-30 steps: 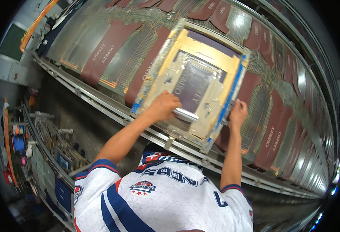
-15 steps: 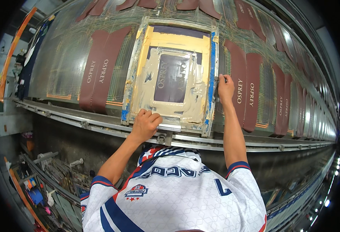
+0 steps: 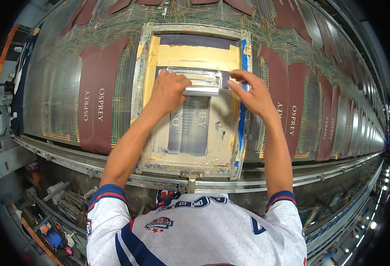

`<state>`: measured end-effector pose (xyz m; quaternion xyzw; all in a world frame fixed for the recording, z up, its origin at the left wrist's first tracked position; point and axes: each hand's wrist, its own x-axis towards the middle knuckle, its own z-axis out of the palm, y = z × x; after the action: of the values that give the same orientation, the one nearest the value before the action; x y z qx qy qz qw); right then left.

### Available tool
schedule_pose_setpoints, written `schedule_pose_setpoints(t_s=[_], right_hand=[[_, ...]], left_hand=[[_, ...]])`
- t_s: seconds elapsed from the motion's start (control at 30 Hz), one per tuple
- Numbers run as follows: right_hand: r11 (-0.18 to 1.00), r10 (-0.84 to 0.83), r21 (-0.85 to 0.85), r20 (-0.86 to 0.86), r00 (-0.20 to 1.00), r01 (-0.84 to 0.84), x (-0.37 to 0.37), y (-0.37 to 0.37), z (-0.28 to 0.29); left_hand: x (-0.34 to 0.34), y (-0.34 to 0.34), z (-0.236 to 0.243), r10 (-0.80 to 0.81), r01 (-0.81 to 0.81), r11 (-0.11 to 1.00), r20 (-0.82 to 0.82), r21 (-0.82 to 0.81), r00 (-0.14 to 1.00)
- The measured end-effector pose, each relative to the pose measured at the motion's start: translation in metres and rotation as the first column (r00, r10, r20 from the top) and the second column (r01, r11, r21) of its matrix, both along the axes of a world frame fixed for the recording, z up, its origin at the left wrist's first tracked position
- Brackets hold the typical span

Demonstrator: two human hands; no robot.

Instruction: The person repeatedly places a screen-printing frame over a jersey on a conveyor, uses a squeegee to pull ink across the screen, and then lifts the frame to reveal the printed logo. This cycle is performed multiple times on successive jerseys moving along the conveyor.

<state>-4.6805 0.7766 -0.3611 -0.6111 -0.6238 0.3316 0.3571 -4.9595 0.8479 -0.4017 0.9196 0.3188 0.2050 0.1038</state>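
Observation:
A screen-printing frame [image 3: 243,128] with yellow and blue tape lies on the long table in front of me. Inside it, grey paste smears the mesh around a dark window [image 3: 188,131] with pale lettering. My left hand [image 3: 170,88] is closed on the left part of a metal squeegee [image 3: 203,91], which lies across the far part of the window. Just beyond the squeegee's right end is my right hand [image 3: 250,91], its thumb and fingers apart, with nothing visible between them. The squeegee's lower edge against the mesh cannot be made out.
Maroon cut pieces [image 3: 93,93] with pale lettering lie left of the frame, and more maroon pieces [image 3: 296,102] run along the table to the right. A metal rail [image 3: 265,184] edges the table's near side. Cluttered tools [image 3: 66,199] lie at lower left.
My left hand has carried the squeegee from the frame's near end to the far part of the window. My right hand has left the frame's right side and moved inward beside the squeegee.

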Motion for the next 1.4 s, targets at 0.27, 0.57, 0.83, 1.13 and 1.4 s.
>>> schedule_pose_setpoints(t_s=[0.27, 0.57, 0.83, 1.13, 1.4], right_hand=[[0.943, 0.320, -0.217, 0.390, 0.863, -0.252, -0.045, 0.095, 0.003], [0.957, 0.264, -0.023, 0.475, 0.839, -0.288, -0.086, -0.028, -0.042], [0.942, 0.300, -0.014, 0.481, 0.824, -0.335, -0.100, -0.086, -0.024], [0.954, 0.289, -0.082, 0.512, 0.809, -0.288, -0.048, 0.109, -0.037], [0.962, 0.268, -0.076, 0.468, 0.842, -0.264, -0.075, 0.024, -0.034]], left_hand=[[0.021, 0.082, 0.018, 0.055, -0.088, 0.964, -0.139, -0.249, 0.989], [-0.016, -0.045, 0.008, 0.008, -0.028, 0.977, -0.090, -0.213, 0.996], [-0.036, -0.105, 0.016, -0.030, -0.005, 0.964, -0.128, -0.267, 0.991], [0.018, 0.087, 0.009, 0.027, -0.046, 0.988, -0.128, -0.148, 0.991], [-0.004, 0.003, 0.008, 0.048, -0.052, 0.984, -0.029, -0.170, 0.998]])
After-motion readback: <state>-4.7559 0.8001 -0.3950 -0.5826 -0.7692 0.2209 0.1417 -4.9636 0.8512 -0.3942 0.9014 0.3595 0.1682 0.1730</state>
